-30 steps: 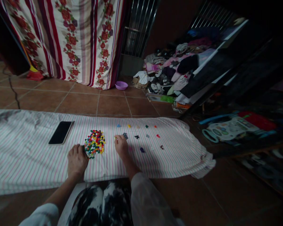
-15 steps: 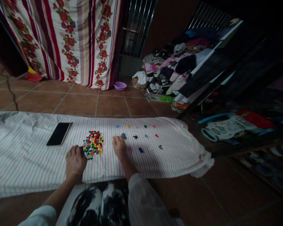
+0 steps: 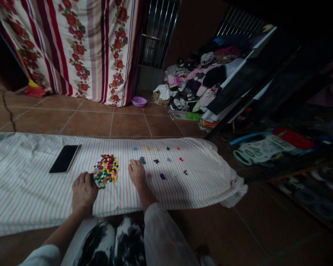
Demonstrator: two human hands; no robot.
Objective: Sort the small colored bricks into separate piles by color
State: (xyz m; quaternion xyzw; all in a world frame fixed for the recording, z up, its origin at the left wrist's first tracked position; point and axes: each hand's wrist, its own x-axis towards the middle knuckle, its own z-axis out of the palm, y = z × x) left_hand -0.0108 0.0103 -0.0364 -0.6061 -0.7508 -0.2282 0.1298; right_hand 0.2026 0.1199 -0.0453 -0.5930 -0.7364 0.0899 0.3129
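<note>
Coloured pieces (image 3: pixel 106 170) lie mostly mixed, heaped at nine o'clock of the right hand (image 3: pixel 137 172); small single-colour clusters (image 3: pixel 162 176) already span twelve to three. That hand pinches a yellowish piece (image 3: pixel 130 163); whether the curled left hand (image 3: pixel 84 190) holds any, I can't tell.

I watched through one wide view from the person's own head, looking forward and down over knees in black-and-white patterned cloth (image 3: pixel 101 242) at the bottom edge. The bare left hand (image 3: pixel 84 190) and bare right hand (image 3: pixel 137 173) lay fairly near me, above a table (image 3: pixel 205 188) draped in striped white fabric; beyond, my view crossed the brown tiled floor (image 3: pixel 84 120) to a floral, red-striped fabric curtain (image 3: pixel 94 66).
</note>
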